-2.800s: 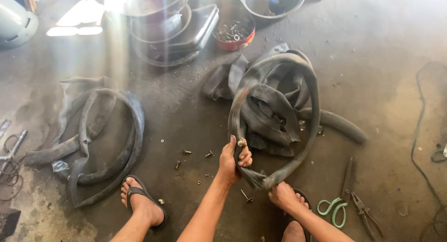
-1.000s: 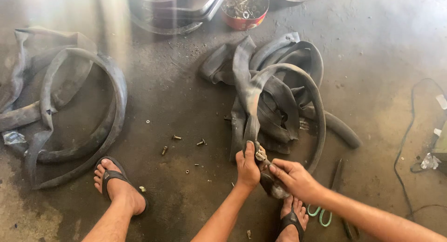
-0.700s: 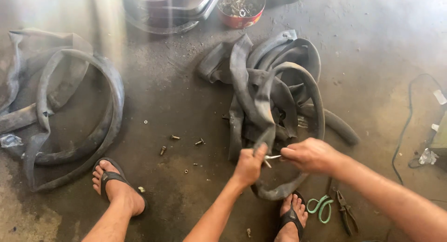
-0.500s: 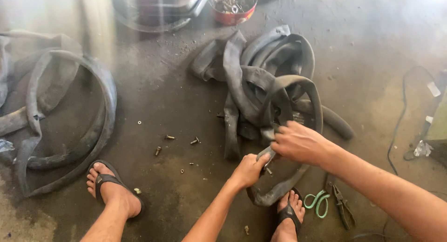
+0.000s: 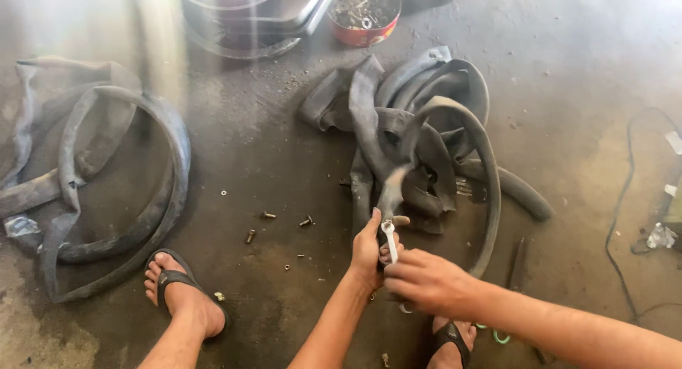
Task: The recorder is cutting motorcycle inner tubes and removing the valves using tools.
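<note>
On the far left of the concrete floor [image 5: 234, 156] lies a pile of limp black inner tubes [image 5: 92, 191], looped flat and well apart from the hands. Just below that pile the person's left foot, in a dark flip-flop [image 5: 174, 284], rests on the floor. Between the foot and the middle of the view a few small bolts and nuts [image 5: 268, 215] lie scattered. At the top edge stand a shiny metal basin [image 5: 249, 21] and, right of it, a red tub of metal parts [image 5: 366, 14].

In the middle, the left hand [image 5: 368, 250] is closed around a raised black inner tube [image 5: 455, 134], gripping it low where the rubber folds, with the thumb pointing up. A small pale wrench [image 5: 389, 237] stands upright against that hand. The right hand [image 5: 426, 282] sits just beside and below it, touching it, fingers curled toward the wrench's lower end; whether it actually grips the tool cannot be told. The held tube arches up and right, then curves down to the floor, over a second heap of black tubes [image 5: 369, 106].

Below the right forearm, green-handled scissors [image 5: 501, 335] peek out. A dark cable [image 5: 625, 220] runs along the right edge.
</note>
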